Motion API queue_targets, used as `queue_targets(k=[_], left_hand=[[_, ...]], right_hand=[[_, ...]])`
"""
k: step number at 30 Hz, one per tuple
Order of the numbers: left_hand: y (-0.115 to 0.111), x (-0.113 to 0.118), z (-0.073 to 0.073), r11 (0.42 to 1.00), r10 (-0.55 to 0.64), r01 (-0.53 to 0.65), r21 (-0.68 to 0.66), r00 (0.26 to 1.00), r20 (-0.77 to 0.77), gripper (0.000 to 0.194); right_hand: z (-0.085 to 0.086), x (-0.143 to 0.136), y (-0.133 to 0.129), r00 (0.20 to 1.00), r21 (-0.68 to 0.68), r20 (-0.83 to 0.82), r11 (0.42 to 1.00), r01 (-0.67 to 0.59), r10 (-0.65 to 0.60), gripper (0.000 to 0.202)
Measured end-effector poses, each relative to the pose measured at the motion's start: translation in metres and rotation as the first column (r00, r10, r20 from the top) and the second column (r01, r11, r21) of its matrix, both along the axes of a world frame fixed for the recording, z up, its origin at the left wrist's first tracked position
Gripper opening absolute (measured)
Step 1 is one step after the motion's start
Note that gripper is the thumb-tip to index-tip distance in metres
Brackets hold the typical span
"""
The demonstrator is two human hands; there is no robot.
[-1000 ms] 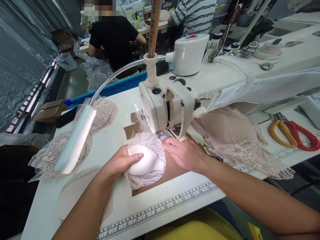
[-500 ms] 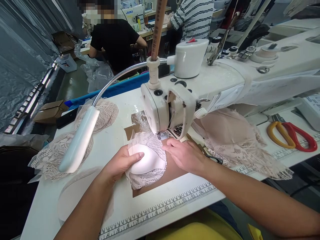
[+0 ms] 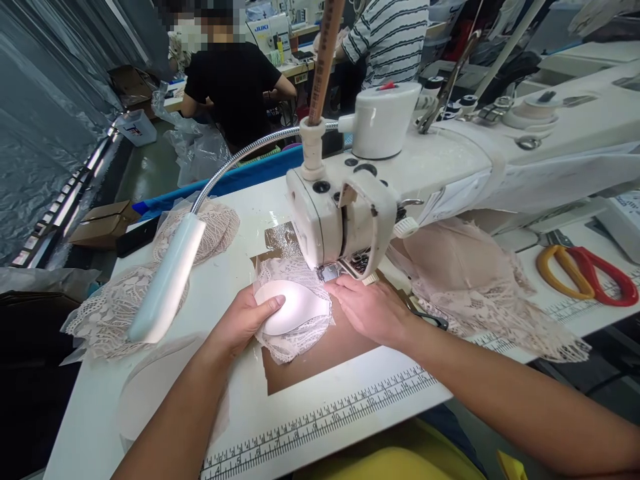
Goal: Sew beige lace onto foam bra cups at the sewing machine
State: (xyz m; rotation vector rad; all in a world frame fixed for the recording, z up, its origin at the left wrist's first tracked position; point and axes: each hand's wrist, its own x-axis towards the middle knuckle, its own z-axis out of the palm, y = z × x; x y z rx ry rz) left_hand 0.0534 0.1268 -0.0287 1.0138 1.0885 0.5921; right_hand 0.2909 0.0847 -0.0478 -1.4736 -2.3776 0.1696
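Observation:
A white molded bra cup (image 3: 295, 317) with lace (image 3: 287, 350) around its edge lies under the sewing machine's head (image 3: 320, 220). My left hand (image 3: 250, 313) grips the cup's left side, thumb pressed on top and the other fingers hidden beneath. My right hand (image 3: 373, 310) lies low beside the presser foot (image 3: 330, 272), fingers stretched toward the cup's right edge; the fingertips touch or nearly touch the lace there. Brown tape (image 3: 350, 340) covers the machine bed under both. The machine's lamp (image 3: 170, 280) hangs at the left.
Lace piles (image 3: 117, 310) and more lace pieces (image 3: 213, 230) lie at the left, near a pale cup (image 3: 150, 387). Beige lace garments (image 3: 460, 267) and red-and-yellow-handled scissors (image 3: 585, 273) lie right. A printed ruler (image 3: 320, 427) runs along the front edge. Two people sit beyond the table.
The cup has turned slightly, its lower edge swinging up and away from me. My left hand has moved with it. My right hand's fingers look straighter beside the presser foot.

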Motion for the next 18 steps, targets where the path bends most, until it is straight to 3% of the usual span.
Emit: queue_targets(k=[5,18], left_hand=[[-0.0003,0.0003,-0.0002,1.000,0.006,-0.006,0.005,1.000,-0.004,0.072],[-0.0005,0.0038,0.0004,0.991,0.119,-0.120,0.055,0.993,0.016,0.065]], right_hand=[[-0.0011,0.0017,-0.0021,0.999,0.011,-0.001,0.999,-0.053,0.053,0.028],[-0.0006,-0.0021,-0.0006,0.999,-0.025,0.048,0.999,0.025,-0.024,0.031]])
